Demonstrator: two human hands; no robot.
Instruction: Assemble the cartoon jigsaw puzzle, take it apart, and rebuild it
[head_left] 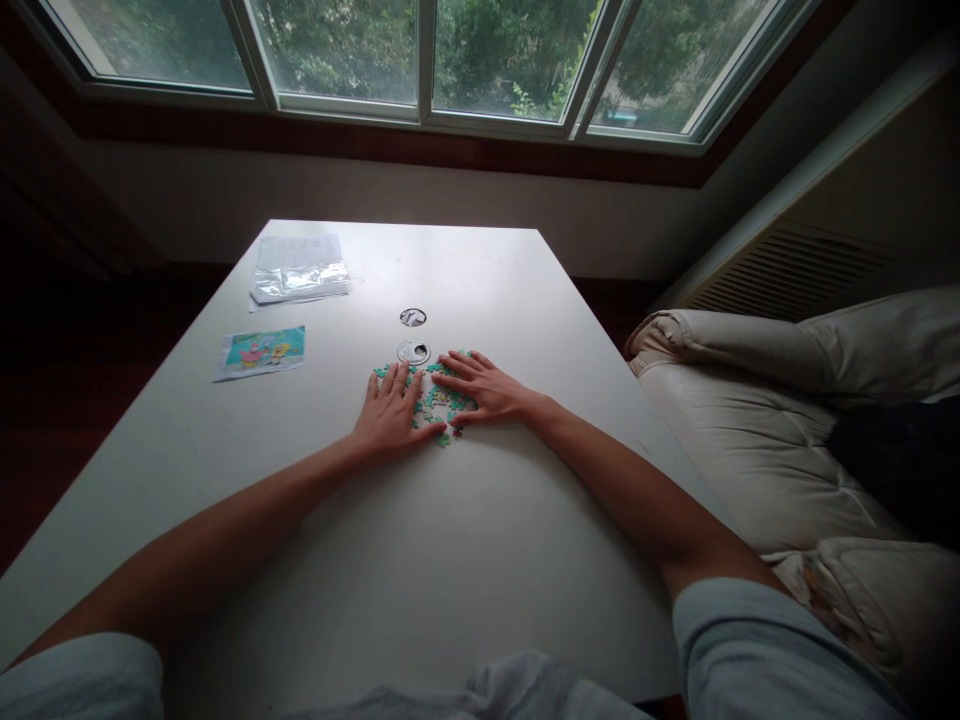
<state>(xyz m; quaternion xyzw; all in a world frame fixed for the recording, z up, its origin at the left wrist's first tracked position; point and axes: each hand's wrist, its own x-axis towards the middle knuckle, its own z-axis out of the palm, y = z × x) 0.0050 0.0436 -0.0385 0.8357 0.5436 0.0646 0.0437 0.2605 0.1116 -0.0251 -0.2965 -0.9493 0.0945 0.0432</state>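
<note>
Small jigsaw puzzle pieces (pixel 441 398), mostly green with some yellow and red, lie in a loose pile near the middle of the white table (pixel 420 560). My left hand (pixel 391 412) rests flat on the pile's left side, fingers stretched forward and thumb reaching to the right. From the right, my right hand (pixel 484 388) lies over the other side with its fingers spread. Pieces show between the two hands and beyond the fingertips; others are hidden under the palms. Just past the pile are two round stickers or discs, a nearer one (pixel 413 352) and a farther one (pixel 412 317).
A colourful cartoon picture sheet (pixel 264 350) lies on the table's left side. Behind it are papers with a clear plastic bag (pixel 301 270). A cream padded sofa (pixel 757 440) stands along the right side, and windows (pixel 495 60) line the far wall.
</note>
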